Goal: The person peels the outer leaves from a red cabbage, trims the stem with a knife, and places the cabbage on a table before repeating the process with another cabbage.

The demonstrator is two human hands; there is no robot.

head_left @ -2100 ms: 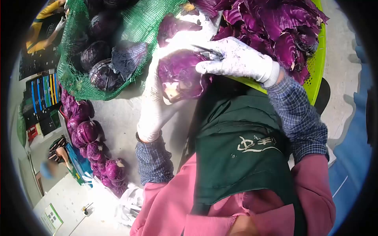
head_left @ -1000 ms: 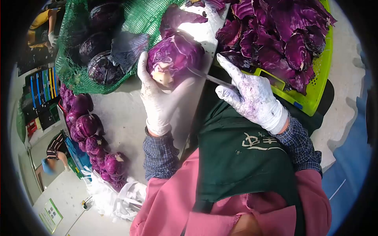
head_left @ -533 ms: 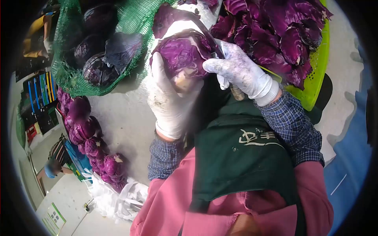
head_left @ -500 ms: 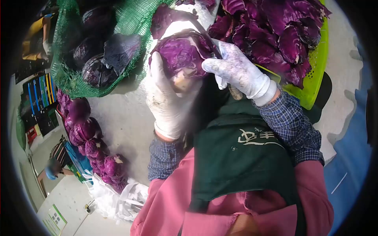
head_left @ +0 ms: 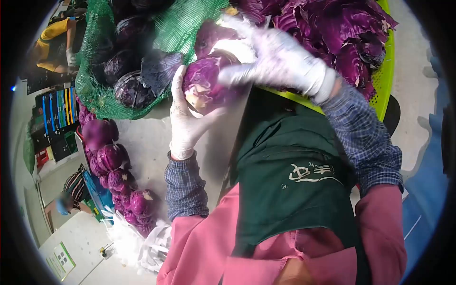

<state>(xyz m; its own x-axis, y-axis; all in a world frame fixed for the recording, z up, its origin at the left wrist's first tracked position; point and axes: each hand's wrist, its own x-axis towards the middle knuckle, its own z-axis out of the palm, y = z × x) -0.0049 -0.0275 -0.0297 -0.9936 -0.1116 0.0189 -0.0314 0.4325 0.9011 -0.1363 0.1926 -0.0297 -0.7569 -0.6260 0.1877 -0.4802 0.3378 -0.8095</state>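
A peeled red cabbage head (head_left: 205, 78) with a pale cut stem end rests in my left hand (head_left: 186, 123), its thumb and fingers spread around the side. My right hand (head_left: 287, 61), smeared by motion, is over the right side of the cabbage with thumb and fingers apart. No tool shows in it. Both hands wear white gloves, stained on the right. Beyond the cabbage lies a loose purple leaf (head_left: 213, 37). Left of it, a green mesh bag (head_left: 166, 35) holds several dark unpeeled cabbages (head_left: 134, 90).
A yellow-green basket (head_left: 385, 78) heaped with purple leaves (head_left: 327, 33) stands at the right. Peeled cabbages (head_left: 111, 157) line the table's left side, near white plastic strips (head_left: 142, 244). Two other people are at the far left, one in a striped top (head_left: 75, 187).
My right hand has moved up and its fingers have spread. The knife-like tool and handle seen at it before no longer show. The cabbage has turned in my left hand.
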